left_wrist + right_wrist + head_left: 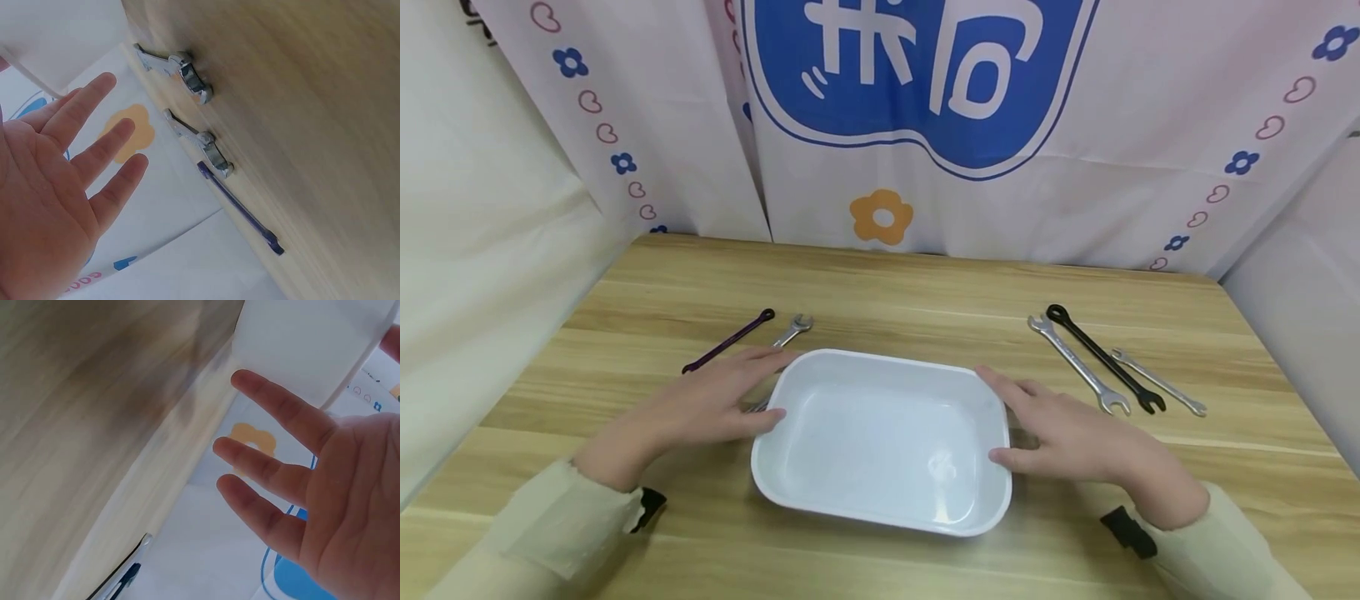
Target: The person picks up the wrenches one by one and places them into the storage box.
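A white rectangular tray (880, 442), deep-walled, sits on the wooden table between both hands. At its left end is my left hand (722, 400), fingers straight and spread, thumb tip over the rim. My right hand (1060, 429) is at the right end in a similar pose, its thumb and index finger at the rim. In both wrist views the other fingers extend past the tray wall (306, 344) without holding anything. Beyond the left hand lie a purple wrench (728, 341) and a silver open-end wrench (795, 327). Another silver wrench (178, 69) is mostly hidden in the head view.
Right of the tray lie a large silver wrench (1078, 364), a black wrench (1105, 358) and a small thin silver wrench (1159, 382), roughly side by side. A printed white cloth (985, 208) hangs along the table's back edge, with white sheeting (482, 250) at the sides.
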A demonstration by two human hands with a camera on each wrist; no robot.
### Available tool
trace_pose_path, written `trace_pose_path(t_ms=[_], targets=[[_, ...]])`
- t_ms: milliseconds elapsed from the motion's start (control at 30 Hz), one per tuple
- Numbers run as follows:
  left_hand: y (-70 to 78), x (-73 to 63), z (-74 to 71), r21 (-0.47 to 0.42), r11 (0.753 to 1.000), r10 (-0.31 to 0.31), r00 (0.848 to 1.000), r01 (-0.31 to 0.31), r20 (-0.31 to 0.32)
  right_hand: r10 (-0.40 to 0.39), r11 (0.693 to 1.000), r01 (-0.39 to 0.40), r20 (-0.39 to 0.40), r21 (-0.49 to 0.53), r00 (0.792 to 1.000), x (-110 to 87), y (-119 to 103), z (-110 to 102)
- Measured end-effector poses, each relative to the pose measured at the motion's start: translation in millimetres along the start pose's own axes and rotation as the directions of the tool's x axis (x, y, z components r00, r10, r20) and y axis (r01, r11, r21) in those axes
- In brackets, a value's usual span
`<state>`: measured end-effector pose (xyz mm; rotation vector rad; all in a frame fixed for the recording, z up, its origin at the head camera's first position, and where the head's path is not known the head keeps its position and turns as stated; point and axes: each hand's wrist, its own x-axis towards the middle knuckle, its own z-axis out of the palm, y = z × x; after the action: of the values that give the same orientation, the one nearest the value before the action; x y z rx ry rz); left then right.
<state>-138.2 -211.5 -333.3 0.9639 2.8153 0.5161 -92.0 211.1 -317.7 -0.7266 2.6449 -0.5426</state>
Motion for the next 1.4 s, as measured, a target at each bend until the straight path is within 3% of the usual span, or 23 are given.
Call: trace_pose_path(t_ms=[567, 967, 1133, 1400], targets=[[3.5, 30.8, 0.0, -0.089, 0.996, 0.022, 0.997, -0.015, 0.07, -0.053, 0.978, 0.059, -0.036, 0.201, 0.998, -1.3, 32.9, -6.0], [6.3, 44.9, -0.5, -0.152, 0.988, -0.013, 0.995, 0.029, 0.103, -0.116, 0.912, 0.111, -0.012, 0.395, 0.993, 6.1, 52.1, -10.6], [6.2, 48.7, -1.1, -0.217, 0.976, 0.022, 0.996, -0.002, 0.091, -0.135, 0.898, 0.126, -0.008, 0.422, 0.991, 8.1, 54.9, -12.7], [3.9, 60.2, 1.4, -0.276, 0.961, 0.043, 0.995, -0.017, 0.089, -0.148, 0.91, 0.145, -0.023, 0.389, 0.989, 12.4, 62.0, -17.6]])
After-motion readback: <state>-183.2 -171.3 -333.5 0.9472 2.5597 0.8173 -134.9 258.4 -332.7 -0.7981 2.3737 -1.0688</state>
